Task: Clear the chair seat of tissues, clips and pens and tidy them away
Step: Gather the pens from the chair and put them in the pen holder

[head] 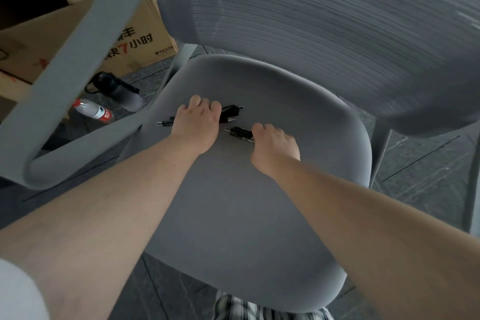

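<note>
Both of my hands are down on the grey chair seat (233,202). My left hand (198,125) is curled over a bunch of black pens (231,113) whose tips stick out to its left and right. Just to the right, my right hand (275,145) has its fingers closed on a second small bunch of black pens (240,132) that points left. No tissues or clips show on the seat.
The chair's mesh backrest (324,21) rises behind the seat, and its grey armrest (75,80) runs along the left. On the floor to the left lie a dark bottle (117,91) and a clear bottle with a red label (94,112), beside cardboard boxes (140,41).
</note>
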